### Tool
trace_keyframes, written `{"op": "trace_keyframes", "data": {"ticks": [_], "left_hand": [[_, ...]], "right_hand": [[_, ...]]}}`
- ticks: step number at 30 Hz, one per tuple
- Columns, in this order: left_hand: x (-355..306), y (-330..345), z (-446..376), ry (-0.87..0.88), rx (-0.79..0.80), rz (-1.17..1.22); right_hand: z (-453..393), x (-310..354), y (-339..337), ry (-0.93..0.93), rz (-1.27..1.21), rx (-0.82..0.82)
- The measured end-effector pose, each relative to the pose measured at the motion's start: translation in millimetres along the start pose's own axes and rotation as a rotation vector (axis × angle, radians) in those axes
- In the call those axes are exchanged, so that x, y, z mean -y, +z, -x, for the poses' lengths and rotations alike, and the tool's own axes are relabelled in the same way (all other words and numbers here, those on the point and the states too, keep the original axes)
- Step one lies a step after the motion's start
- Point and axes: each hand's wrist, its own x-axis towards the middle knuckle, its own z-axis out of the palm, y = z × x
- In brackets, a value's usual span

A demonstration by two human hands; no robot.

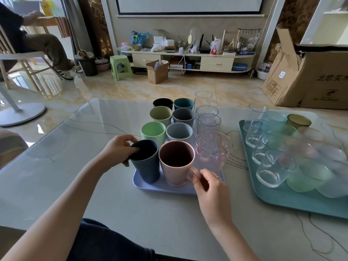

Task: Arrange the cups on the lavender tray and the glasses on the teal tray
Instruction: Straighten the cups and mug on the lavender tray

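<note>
A lavender tray in the middle of the table carries several coloured cups in two rows. My left hand grips the rim of the dark blue cup at the tray's front left, fingers inside it. My right hand pinches the handle of the pink cup beside it. Several clear and pinkish glasses stand along the tray's right side. The teal tray on the right holds several clear and tinted glasses.
The table is grey and glossy, with its far edge behind the cups. Cardboard boxes stand on the floor at the back right. A person sits on a chair at the far left, and a green stool stands behind the table.
</note>
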Motion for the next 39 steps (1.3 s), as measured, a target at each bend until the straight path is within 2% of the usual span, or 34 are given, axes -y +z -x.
{"op": "trace_keyframes", "data": {"ticks": [5,10,15,18,23,39], "left_hand": [[-2.5,2.8,-1.5,-0.016,-0.039,0.001],[-3.5,3.5,-1.3,-0.049,-0.042,0.023],[-4.9,-0.1,2.3,-0.069,0.008,0.089],[-5.3,-5.2,4.5,-0.097,0.023,0.142],[-6.6,-6.6,8.2,-0.06,0.041,0.064],[-5.3,-9.2,7.8,-0.134,0.113,0.027]], "right_hand": [[7.7,1.3,-0.7,0.017,-0.032,-0.033],[10.3,6.0,1.7,0.047,-0.026,0.004],[10.0,6.7,-3.4,0.066,-0.04,0.012],[9.4,4.6,-11.6,0.092,-0.119,-0.06],[1.8,-20.4,-26.4,0.231,-0.114,-0.239],[3.1,-52.9,-31.2,0.463,-0.063,-0.251]]}}
